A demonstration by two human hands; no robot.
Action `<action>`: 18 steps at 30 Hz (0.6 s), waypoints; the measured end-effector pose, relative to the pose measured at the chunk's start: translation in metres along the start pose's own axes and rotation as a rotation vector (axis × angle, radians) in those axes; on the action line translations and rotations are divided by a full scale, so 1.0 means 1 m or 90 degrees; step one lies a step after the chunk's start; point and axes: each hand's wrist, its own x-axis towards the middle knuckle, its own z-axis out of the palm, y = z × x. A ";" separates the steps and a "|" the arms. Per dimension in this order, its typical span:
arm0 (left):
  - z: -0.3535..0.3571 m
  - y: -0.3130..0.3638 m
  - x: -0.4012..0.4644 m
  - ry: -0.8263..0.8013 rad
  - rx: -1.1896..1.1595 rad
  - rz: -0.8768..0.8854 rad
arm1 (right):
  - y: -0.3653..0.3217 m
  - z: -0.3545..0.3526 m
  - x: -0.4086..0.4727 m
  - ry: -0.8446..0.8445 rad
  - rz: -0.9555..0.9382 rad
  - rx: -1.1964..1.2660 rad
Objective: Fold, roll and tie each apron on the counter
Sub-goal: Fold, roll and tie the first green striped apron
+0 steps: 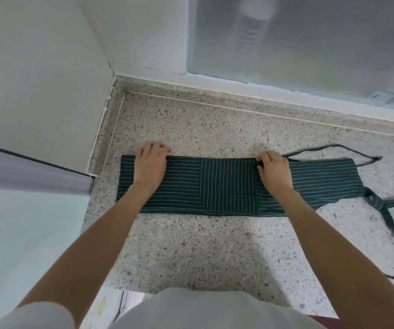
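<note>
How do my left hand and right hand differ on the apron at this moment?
The left hand sits near the striped apron's left end, while the right hand sits right of the middle, nearer the ties. The left hand's fingers curl over the far edge; the right hand's fingers bunch and pinch the fabric at that edge. Both hands rest on the folded apron at its far edge, on the speckled counter.

A single wide-angle camera on the person's head looks forward and steeply down at the speckled tabletop (191, 245) from close above. Both forearms enter from 6 o'clock (edges bend with the lens), a frosted window (309, 39) fills 1 o'clock, and a white wall (37, 67) stands at 10 o'clock.
</note>
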 end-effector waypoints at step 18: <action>0.038 0.248 -0.028 -0.324 -0.032 0.169 | 0.169 -0.005 -0.117 0.165 0.422 0.093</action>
